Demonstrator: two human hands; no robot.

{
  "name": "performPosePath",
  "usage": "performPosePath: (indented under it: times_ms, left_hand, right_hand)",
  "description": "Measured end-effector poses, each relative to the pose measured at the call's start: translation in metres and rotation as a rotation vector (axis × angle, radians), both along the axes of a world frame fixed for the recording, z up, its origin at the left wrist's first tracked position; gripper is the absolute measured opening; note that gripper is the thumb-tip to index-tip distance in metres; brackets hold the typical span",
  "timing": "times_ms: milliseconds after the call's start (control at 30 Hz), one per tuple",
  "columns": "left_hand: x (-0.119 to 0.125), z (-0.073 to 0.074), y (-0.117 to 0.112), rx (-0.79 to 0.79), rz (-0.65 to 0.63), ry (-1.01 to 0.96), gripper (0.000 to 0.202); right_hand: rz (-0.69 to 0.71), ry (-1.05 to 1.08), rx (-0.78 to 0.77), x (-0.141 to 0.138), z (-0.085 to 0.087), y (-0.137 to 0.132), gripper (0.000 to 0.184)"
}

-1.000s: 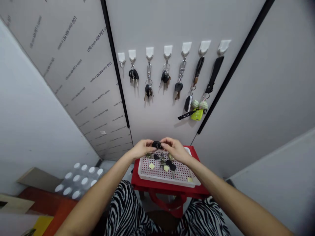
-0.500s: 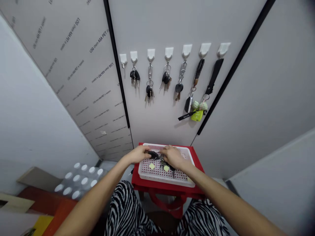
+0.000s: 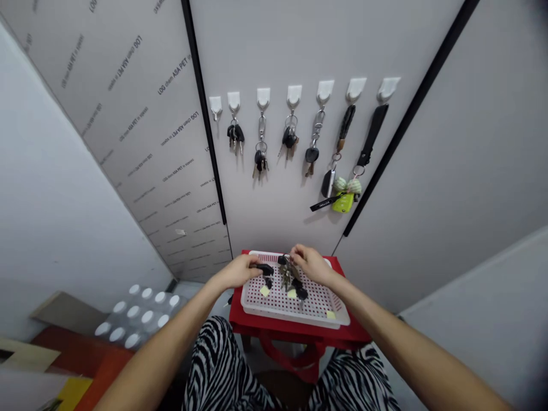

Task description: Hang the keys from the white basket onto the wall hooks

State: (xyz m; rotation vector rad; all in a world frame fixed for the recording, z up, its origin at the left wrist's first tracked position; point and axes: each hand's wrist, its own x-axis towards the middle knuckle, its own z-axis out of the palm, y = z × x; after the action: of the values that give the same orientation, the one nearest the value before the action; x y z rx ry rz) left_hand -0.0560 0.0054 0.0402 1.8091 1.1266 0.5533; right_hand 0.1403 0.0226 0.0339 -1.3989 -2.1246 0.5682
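A white perforated plastic basket [image 3: 295, 315] stands on a red cloth surface in front of me. My left hand [image 3: 240, 270] is over its left side, fingers closed on a black key fob [image 3: 266, 269] with a small metal piece below it. My right hand [image 3: 311, 264] pinches the top of a bunch of keys [image 3: 286, 276] at the basket's far side; the keys hang or lean down into the basket. More black-headed keys [image 3: 300, 290] lie just below the bunch. Small pale yellow paper squares [image 3: 264, 291] rest on the basket floor.
White hooks [image 3: 294, 93] line the wall panel ahead. Several hold key bunches [image 3: 290, 137]; the far right one holds a black strap with a lime-green fob [image 3: 343, 202]. The leftmost hook [image 3: 216, 105] carries no keys. White-capped bottles [image 3: 134, 311] stand at lower left.
My right hand has risen and moved slightly right, lifting the key bunch so that it now shows apart from the other keys. My left hand has stayed nearly in place.
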Motion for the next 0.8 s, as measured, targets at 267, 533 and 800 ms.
performPosePath:
  times_ms: [267,533,800]
  left_hand:
    - [0.024,0.021,0.009,0.307,0.204,-0.101,0.023]
    - [0.029,0.070,0.031,0.254,0.296,-0.257,0.021]
    - [-0.005,0.114,0.052,0.317,0.463,-0.460,0.013]
  right_hand:
    - [0.101,0.244,-0.074,-0.009,0.050,0.006,0.012]
    - [0.114,0.302,0.046,-0.039,0.099,0.019,0.013]
    - [0.080,0.650,0.024,-0.075,0.131,0.046,0.012]
